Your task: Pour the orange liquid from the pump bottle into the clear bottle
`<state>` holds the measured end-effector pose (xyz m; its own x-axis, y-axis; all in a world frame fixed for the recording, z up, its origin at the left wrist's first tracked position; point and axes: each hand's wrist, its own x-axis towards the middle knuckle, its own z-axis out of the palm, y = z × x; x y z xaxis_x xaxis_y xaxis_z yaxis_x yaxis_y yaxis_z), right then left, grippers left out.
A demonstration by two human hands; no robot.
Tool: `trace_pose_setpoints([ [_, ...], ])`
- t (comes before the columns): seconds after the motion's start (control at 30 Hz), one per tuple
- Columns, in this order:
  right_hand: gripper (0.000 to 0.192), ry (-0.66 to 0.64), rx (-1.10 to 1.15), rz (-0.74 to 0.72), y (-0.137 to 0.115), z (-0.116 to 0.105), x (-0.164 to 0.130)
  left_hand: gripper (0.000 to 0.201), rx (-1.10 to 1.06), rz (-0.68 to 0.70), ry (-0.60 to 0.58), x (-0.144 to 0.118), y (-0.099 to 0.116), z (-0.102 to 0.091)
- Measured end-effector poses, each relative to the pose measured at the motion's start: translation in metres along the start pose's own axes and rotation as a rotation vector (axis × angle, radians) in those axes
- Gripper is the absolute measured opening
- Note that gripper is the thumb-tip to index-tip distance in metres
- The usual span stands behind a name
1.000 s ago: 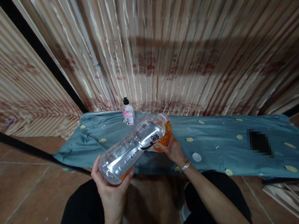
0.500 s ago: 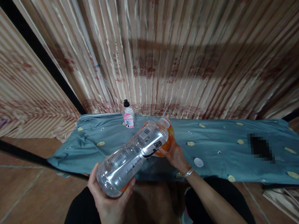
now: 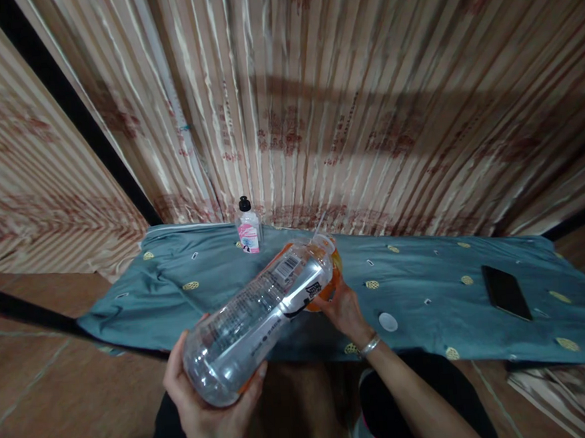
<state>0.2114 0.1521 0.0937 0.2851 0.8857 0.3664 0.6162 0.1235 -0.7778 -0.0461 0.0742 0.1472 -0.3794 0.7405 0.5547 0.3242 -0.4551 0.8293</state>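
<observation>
Over the near edge of the low table draped in a teal cloth (image 3: 188,306), the left hand (image 3: 211,418) is wrapped round the base of a large clear bottle (image 3: 259,315), which is tilted with its neck pointing away and up toward an orange cup (image 3: 329,280). The right hand (image 3: 344,312) curls round that cup from below, just above the cloth (the bottle's mouth sits at the cup's rim, though whether they touch cannot be told). A white cap (image 3: 388,322) lies on the cloth just right of the right wrist. A small pink-labelled bottle (image 3: 248,229) stands at the far edge against the striped curtain (image 3: 365,107). A dark phone (image 3: 505,292) lies well to the right, with bare cloth between it and the cap.
</observation>
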Motion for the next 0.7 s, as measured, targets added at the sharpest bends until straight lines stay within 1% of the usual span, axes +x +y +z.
trace_pose_setpoints([
  [0.2,0.068,-0.002,0.014,0.008,-0.0026,-0.0007,0.0009,0.110,0.015,0.021,0.004,0.0006,0.0028,0.0001],
  [0.33,0.069,-0.007,0.003,0.013,-0.0014,-0.0009,0.0006,0.107,0.018,-0.008,0.019,0.0010,0.0055,0.0023],
  [0.37,0.069,-0.009,0.000,0.013,-0.0010,-0.0010,0.0005,0.108,0.008,-0.011,0.043,0.0010,0.0053,0.0023],
  [0.5,0.070,-0.011,-0.014,0.003,-0.0007,-0.0018,0.0002,0.112,-0.015,-0.039,0.020,0.0009,0.0043,0.0010],
  [0.6,0.072,-0.001,-0.024,0.010,-0.0023,-0.0025,0.0005,0.111,-0.012,-0.052,0.026,0.0011,0.0056,0.0007],
  [0.7,0.074,-0.005,-0.017,0.020,-0.0054,-0.0035,0.0010,0.109,0.013,-0.011,0.012,0.0018,0.0063,0.0006],
])
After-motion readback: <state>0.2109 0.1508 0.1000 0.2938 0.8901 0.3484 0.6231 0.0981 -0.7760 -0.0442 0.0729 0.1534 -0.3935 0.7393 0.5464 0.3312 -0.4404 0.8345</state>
